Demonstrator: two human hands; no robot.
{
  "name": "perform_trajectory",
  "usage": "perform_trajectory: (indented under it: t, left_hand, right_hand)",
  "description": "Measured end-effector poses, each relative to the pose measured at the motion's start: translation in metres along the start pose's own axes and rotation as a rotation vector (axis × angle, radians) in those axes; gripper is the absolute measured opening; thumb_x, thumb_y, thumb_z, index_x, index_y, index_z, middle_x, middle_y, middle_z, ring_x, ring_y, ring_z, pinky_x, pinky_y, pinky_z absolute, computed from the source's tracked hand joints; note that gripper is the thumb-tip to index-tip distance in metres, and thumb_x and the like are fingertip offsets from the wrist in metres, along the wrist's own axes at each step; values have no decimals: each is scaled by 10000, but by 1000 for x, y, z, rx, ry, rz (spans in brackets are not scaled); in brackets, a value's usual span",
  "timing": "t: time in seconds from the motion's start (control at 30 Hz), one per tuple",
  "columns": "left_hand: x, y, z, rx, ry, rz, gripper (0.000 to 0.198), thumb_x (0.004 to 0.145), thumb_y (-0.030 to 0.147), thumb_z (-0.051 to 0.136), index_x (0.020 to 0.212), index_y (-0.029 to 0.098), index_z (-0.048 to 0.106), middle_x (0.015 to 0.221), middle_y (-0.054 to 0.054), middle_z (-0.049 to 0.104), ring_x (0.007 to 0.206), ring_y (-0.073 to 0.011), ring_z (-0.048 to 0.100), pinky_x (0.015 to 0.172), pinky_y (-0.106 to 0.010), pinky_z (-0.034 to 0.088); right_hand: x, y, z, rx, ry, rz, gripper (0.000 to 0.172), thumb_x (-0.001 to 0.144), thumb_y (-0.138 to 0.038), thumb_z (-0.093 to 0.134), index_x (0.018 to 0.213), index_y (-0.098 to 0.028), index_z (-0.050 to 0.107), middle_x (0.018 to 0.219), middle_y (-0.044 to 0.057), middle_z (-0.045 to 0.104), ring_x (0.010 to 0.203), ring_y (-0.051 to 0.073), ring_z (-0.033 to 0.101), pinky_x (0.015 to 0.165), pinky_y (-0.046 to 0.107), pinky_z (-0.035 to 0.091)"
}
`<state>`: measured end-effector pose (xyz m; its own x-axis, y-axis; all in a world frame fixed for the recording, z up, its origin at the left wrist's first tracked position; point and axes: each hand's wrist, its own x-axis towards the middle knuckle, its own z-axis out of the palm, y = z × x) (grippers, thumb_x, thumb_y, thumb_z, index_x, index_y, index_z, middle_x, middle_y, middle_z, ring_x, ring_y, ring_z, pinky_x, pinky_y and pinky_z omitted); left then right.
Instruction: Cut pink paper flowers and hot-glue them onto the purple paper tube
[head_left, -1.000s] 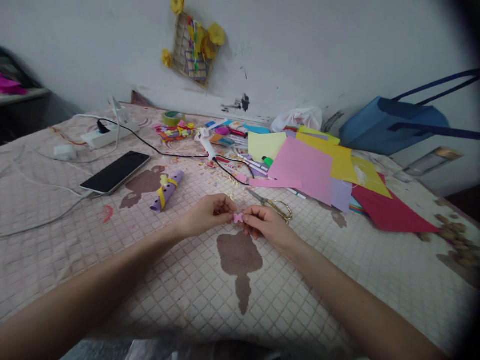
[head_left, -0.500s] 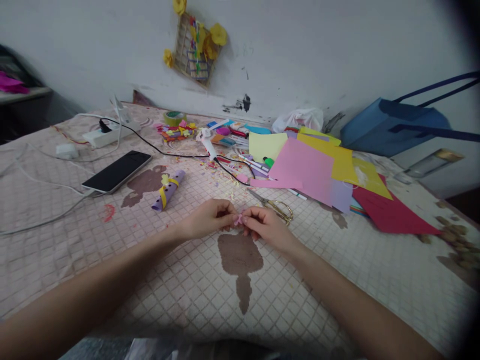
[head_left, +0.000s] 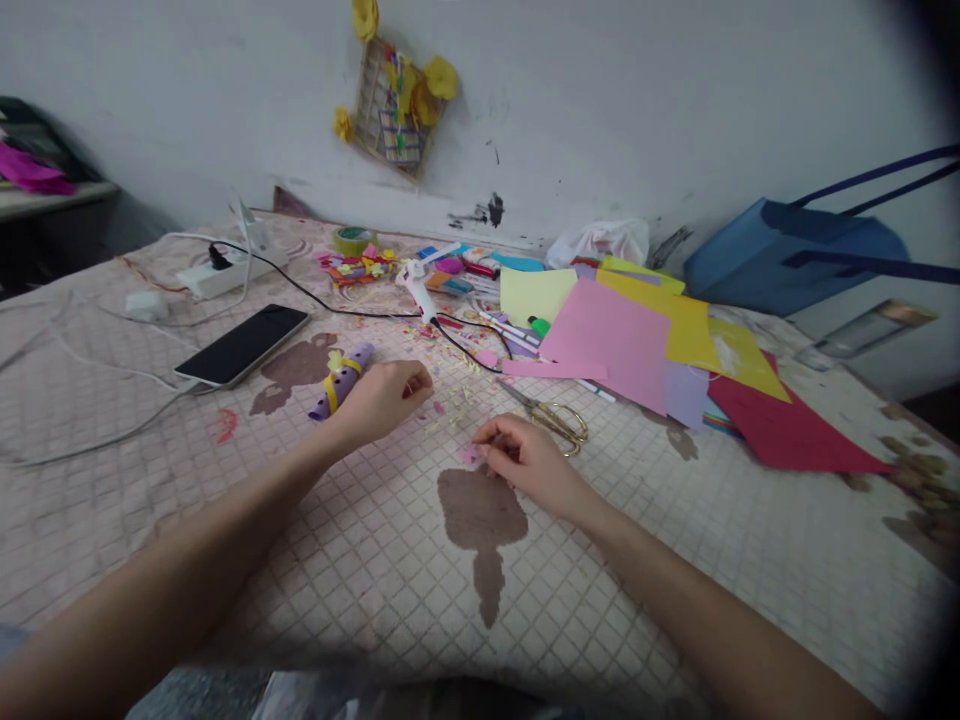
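Phone [head_left: 244, 345] left of roll [head_left: 343, 381], scissors [head_left: 532, 405] right, glue gun [head_left: 418, 292] behind, seemingly amid scraps [head_left: 466, 364].

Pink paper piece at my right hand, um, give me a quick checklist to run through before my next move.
1. Pink paper piece held: ok, at the fingertips of the right hand.
2. Left hand empty: cannot tell, its fingers are curled together.
3. Scissors near: ok, lying just beyond the right hand.
4. Tablecloth free of paper scraps: not ok, they lie scattered between and beyond the hands.
5. Glue gun hot: cannot tell, heat doesn't show.
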<state>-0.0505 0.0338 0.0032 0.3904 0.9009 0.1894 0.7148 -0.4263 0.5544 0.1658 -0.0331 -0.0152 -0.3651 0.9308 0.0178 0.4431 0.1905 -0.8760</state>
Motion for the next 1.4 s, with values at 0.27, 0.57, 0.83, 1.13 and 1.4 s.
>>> perform_trajectory:
  t: [0.27, 0.57, 0.83, 1.13, 1.4]
  left_hand:
    - [2, -3, 10, -21, -85, 176, 137, 733, 136, 522, 835, 144, 613, 817, -46, 572, 667, -116, 528, 612, -222, 411]
    - [3, -5, 10, 10, -112, 256, 82, 757, 127, 526, 756, 145, 606, 755, -38, 566, 676, -130, 506, 638, -244, 387]
    - [2, -4, 9, 69, -131, 246, 83, 794, 200, 523, 803, 144, 584, 777, -47, 579, 680, -137, 517, 628, -246, 386]
    - [2, -5, 8, 55, -131, 262, 71, 764, 150, 519, 710, 147, 564, 730, -34, 566, 660, -127, 500, 607, -234, 375]
    - [0, 3, 8, -214, -147, 132, 88, 754, 228, 558, 730, 149, 587, 698, -16, 577, 619, -109, 510, 575, -222, 395]
  right_hand:
    - [1, -2, -2, 63, -26, 35, 105, 821, -263, 518, 827, -173, 573, 644, -10, 567, 574, 107, 552, 498, 204, 396]
    - [2, 1, -1, 99, -37, 37, 127, 823, -280, 517, 816, -171, 580, 675, 1, 577, 590, 109, 555, 498, 206, 398]
    - [3, 2, -3, 177, -56, 103, 153, 813, -314, 519, 813, -170, 571, 602, -17, 548, 504, 89, 503, 405, 173, 344]
    - [5, 6, -5, 241, -73, 122, 168, 807, -335, 527, 789, -171, 558, 580, -25, 543, 479, 79, 480, 376, 158, 343]
    - [5, 5, -4, 269, -25, 131, 179, 807, -342, 525, 779, -169, 563, 570, -28, 561, 417, 66, 448, 373, 169, 348]
